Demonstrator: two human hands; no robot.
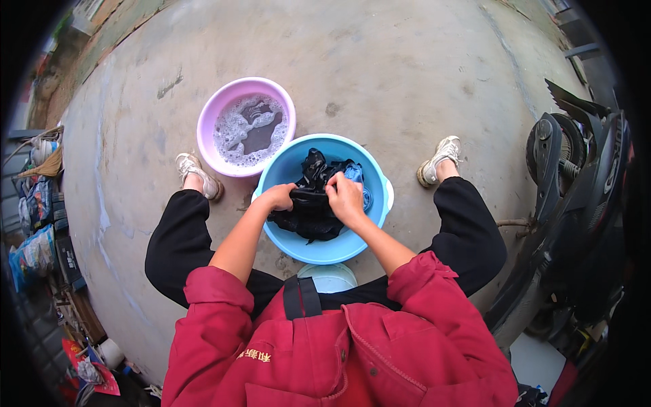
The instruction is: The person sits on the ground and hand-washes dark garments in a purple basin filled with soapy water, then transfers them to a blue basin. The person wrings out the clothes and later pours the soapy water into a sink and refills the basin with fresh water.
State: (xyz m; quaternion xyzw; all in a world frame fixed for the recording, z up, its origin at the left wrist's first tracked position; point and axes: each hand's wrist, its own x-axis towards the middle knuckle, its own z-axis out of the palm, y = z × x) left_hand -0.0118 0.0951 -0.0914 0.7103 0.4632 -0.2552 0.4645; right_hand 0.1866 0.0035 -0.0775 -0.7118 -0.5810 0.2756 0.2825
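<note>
Between my feet stands a blue plastic basin [375,158], holding wet black cloth [310,221] and a smaller piece of blue cloth [354,173]. My left hand [280,197] grips a fold of the black cloth at the basin's left side. My right hand [345,196] has its fingers closed on the same black cloth, right of the basin's middle. The stretch of cloth between both hands is raised above the rest. A pink plastic basin [205,127] with foamy grey water [260,138] stands just beyond the blue one, to its left.
A pale blue round plastic object [328,278] shows under the blue basin's near edge. A dark motor scooter or motorcycle [564,203] stands at right. Along the left edge lie a straw broom [46,164], plastic bags [38,254] and other clutter. The ground is concrete [376,61].
</note>
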